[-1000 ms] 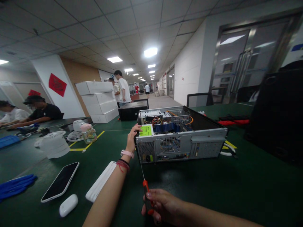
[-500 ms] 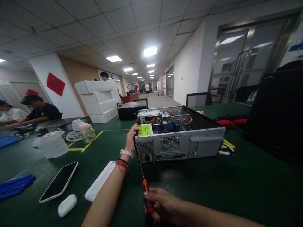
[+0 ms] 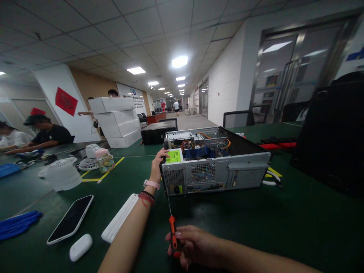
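An open grey computer case [image 3: 216, 174] lies on the green table [image 3: 256, 227], its rear panel facing me and cables showing inside. My left hand [image 3: 157, 163] grips the case's near left top corner, beside the green-labelled power supply [image 3: 174, 156]. My right hand [image 3: 189, 244] is closed round the orange and black handle of a screwdriver [image 3: 172, 227]. Its thin shaft points up to the lower left corner of the rear panel.
A phone [image 3: 71, 218], a white earbud case [image 3: 81, 247] and a white bar [image 3: 121, 217] lie at my left. Small white fans [image 3: 62, 173] and a jar [image 3: 105, 161] stand beyond. Stacked white boxes [image 3: 116, 121] sit behind. A black case [image 3: 332, 136] stands right. People sit far left.
My right hand with the screwdriver has shifted slightly left and turned on the handle. The left hand keeps its hold. A person in the background has walked left behind the white boxes.
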A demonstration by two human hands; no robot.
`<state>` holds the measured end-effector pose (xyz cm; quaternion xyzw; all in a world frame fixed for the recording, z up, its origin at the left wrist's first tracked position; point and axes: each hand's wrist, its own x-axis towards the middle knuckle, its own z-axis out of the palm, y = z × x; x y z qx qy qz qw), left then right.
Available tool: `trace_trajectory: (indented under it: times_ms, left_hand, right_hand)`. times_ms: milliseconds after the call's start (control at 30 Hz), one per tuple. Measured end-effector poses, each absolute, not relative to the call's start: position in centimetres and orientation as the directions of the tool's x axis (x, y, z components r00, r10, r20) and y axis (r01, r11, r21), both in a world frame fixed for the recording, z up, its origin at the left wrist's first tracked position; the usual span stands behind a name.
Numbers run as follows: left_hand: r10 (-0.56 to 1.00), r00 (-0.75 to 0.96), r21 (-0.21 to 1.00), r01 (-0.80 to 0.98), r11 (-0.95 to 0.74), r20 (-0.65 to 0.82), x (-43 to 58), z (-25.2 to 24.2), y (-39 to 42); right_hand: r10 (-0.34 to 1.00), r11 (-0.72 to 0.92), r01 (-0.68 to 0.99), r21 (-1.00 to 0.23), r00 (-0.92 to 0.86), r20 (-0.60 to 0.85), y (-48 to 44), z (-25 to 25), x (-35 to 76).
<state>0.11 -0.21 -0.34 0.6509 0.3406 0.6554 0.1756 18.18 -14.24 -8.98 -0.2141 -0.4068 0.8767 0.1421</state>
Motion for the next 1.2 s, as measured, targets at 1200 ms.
trace_trajectory:
  times_ms: [1200]
  left_hand:
    - [0.677, -0.095, 0.681, 0.19, -0.707, 0.729, 0.06, -0.46, -0.12]
  right_hand:
    - [0.347, -0.669, -0.049, -0.741, -0.903, -0.254, -13.89, -9.05, 18.07]
